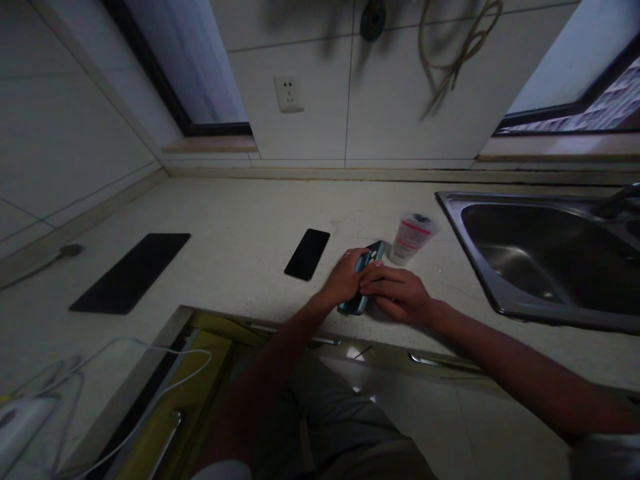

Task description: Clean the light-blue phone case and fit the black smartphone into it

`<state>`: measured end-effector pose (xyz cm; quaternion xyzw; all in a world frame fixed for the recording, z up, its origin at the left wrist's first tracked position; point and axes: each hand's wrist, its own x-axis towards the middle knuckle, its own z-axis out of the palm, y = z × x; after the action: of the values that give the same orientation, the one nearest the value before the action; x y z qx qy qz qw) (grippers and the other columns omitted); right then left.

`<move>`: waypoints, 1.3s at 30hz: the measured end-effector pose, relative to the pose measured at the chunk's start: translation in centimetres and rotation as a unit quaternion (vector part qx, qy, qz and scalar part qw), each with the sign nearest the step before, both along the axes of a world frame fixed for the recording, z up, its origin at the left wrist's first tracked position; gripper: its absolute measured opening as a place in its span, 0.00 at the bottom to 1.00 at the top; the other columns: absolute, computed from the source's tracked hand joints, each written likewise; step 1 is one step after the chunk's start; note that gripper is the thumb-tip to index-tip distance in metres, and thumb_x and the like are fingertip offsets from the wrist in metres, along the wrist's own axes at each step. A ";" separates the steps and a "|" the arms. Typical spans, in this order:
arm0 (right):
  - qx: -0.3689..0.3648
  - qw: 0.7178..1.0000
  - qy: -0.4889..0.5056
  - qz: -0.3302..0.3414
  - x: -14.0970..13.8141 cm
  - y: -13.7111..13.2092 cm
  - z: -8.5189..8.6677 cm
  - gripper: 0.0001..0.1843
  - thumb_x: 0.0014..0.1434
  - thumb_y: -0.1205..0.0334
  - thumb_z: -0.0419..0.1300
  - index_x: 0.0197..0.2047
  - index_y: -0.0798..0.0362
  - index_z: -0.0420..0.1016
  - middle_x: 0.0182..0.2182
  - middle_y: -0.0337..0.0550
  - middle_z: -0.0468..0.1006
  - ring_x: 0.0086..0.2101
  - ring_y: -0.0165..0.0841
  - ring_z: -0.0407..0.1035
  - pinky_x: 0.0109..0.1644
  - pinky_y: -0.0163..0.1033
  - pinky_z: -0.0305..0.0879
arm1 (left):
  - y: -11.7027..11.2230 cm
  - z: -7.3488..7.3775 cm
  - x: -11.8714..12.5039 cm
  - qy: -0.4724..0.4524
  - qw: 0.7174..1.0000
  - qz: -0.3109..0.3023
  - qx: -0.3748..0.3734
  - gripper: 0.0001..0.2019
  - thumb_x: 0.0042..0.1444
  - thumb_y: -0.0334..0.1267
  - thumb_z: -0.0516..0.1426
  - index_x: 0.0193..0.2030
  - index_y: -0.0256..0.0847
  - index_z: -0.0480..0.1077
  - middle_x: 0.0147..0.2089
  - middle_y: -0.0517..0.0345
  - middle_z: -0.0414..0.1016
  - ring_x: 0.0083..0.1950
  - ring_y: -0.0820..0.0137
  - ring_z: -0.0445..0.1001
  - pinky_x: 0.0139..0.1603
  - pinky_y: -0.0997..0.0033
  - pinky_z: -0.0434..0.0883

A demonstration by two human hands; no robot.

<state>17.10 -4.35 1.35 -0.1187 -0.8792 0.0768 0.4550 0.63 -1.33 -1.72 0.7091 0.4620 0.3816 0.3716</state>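
On the counter, close to its front edge, a teal phone case lies at a slant, with pale round spots near its top end. My left hand is closed over the left side of the case. Across the lower right side, my right hand has its fingers drawn together at the case, touching my left fingertips. Both hands cover the middle of the case, so what lies under the fingers is hidden. A black smartphone rests flat to the left. Just right of the case stands a clear plastic cup with a pink band.
A steel sink is set into the counter at the right. At the left lie a dark flat mat and a white cable. Drawers with metal handles run below the front edge. A socket is on the wall.
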 end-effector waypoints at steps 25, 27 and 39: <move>-0.023 0.964 0.136 -0.225 0.4 1.5 -1.1 0.12 0.61 0.73 0.59 0.39 0.49 0.81 0.35 0.44 0.82 0.36 0.35 0.78 0.41 0.42 0.77 | 0.3 0.1 -0.5 -0.034 0.999 0.024 0.023 0.18 0.56 0.42 0.64 0.51 0.40 0.70 0.55 0.48 0.74 0.58 0.61 0.72 0.63 0.58 0.67; -0.038 0.957 0.150 -0.246 0.5 1.8 -1.1 0.12 0.61 0.73 0.58 0.39 0.49 0.81 0.36 0.43 0.81 0.37 0.36 0.78 0.42 0.43 0.76 | 0.3 0.0 -0.5 -0.048 0.998 0.009 0.027 0.18 0.57 0.44 0.63 0.52 0.40 0.70 0.55 0.48 0.74 0.58 0.61 0.72 0.63 0.58 0.67; -0.054 0.958 0.140 -0.245 0.5 1.9 -1.3 0.12 0.60 0.73 0.59 0.39 0.48 0.81 0.37 0.43 0.79 0.38 0.36 0.76 0.42 0.43 0.74 | 0.3 0.0 -0.8 -0.104 0.994 -0.027 -0.006 0.23 0.54 0.47 0.66 0.55 0.41 0.71 0.58 0.48 0.73 0.59 0.59 0.72 0.62 0.56 0.69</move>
<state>17.64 -2.40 0.07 -0.3432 -0.7451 0.0263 0.5713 -0.20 -1.03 -1.76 0.6757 0.4033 0.4405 0.4321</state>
